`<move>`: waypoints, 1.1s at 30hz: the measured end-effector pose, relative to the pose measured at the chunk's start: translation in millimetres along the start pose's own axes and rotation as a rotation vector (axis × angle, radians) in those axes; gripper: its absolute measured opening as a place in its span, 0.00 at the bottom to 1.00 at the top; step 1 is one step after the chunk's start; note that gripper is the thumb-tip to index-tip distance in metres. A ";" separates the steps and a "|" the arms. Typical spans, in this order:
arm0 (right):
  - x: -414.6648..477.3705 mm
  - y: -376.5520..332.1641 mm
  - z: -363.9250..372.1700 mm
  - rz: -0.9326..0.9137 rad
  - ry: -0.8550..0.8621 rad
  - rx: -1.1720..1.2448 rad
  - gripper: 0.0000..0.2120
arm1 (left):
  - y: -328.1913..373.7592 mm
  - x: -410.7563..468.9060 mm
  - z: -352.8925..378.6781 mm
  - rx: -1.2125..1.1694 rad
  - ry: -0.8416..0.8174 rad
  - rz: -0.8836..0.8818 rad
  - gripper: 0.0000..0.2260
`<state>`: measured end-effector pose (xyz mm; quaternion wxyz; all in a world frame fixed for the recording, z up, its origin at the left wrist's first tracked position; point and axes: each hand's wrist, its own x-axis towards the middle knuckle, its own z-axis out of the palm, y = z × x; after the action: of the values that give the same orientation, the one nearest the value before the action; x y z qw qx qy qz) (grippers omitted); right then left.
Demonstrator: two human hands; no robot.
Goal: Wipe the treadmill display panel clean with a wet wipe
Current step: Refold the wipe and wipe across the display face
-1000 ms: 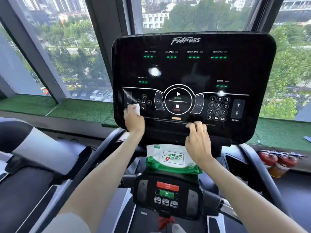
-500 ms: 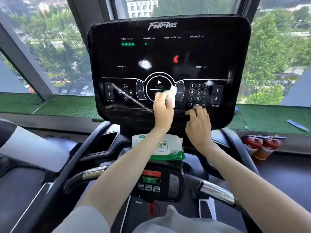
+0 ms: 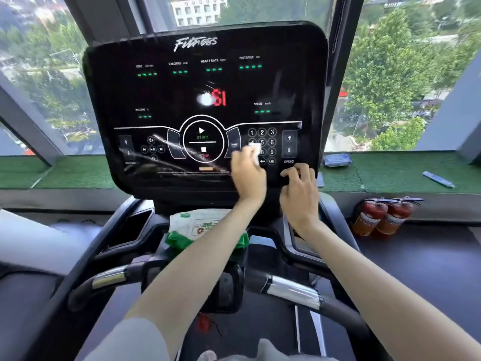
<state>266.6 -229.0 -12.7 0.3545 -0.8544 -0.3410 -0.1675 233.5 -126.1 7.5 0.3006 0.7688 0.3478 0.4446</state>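
Note:
The black treadmill display panel [image 3: 203, 87] stands upright in front of me, with green readouts, a red number and wet streaks across its lower left. My left hand [image 3: 248, 175] presses a folded white wet wipe [image 3: 255, 150] against the number keypad at the lower right of the panel. My right hand [image 3: 299, 188] rests with bent fingers on the panel's lower right edge, under the SPEED arrows, holding nothing. A white and green wet wipe pack [image 3: 205, 226] lies on the console shelf below the panel, partly hidden by my left forearm.
Chrome and black handlebars [image 3: 291, 290] cross below my arms. Two red fire extinguishers [image 3: 382, 217] stand on the floor at the right. On the green turf sill lie a blue pack [image 3: 337, 159] and a blue pen-like item [image 3: 437, 179]. Windows surround the panel.
My left hand has swept the wipe rightward from the panel's lower left, across the START/STOP ring, onto the keypad. My right hand slid right along the bottom edge. A red number lit up.

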 end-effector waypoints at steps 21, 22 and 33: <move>-26.5 -20.3 -5.4 0.217 -0.035 -0.029 0.11 | 21.8 44.2 -14.5 0.418 -0.683 0.852 0.21; -29.5 -21.8 -3.8 0.232 -0.032 -0.039 0.12 | 14.8 42.2 -17.5 0.472 -0.745 0.957 0.19; -11.1 -66.9 3.5 0.157 -0.063 -0.090 0.14 | -2.6 146.1 -97.3 0.694 -0.856 1.268 0.12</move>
<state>211.9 -197.1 11.9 0.3171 -0.8983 -0.2761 -0.1276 198.9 7.5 116.1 -0.1538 0.9698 -0.1771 0.0670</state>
